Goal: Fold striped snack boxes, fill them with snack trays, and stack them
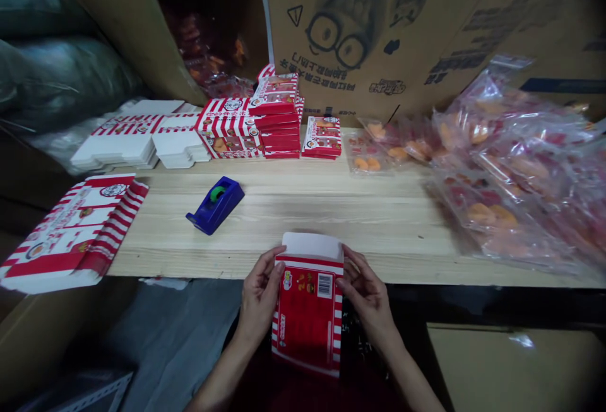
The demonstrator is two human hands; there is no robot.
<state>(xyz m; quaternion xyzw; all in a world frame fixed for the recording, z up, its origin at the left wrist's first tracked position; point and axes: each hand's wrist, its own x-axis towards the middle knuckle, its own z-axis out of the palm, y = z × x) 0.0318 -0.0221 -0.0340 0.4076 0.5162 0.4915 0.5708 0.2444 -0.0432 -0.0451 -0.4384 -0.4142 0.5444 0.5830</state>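
Note:
Between my two hands is a red-and-white striped paper box [310,317], its back panel with a barcode facing up and its white end flap raised at the far end. My left hand [262,292] grips the box's left edge, thumb on the printed face. On the opposite edge, my right hand [367,292] pinches the upper right corner between thumb and fingers. The box is held at the front edge of the wooden table [326,204], its lower part over my lap. Whatever lies inside the box is hidden.
A blue tape dispenser [216,204] stands left of centre. Flat striped cartons [80,226] overhang the table's left front edge. Behind are white folded cartons [118,144] and stacked printed boxes [255,125]. Clear bags of toy pieces [511,166] heap up at right. Large cardboard boxes [379,33] wall the back.

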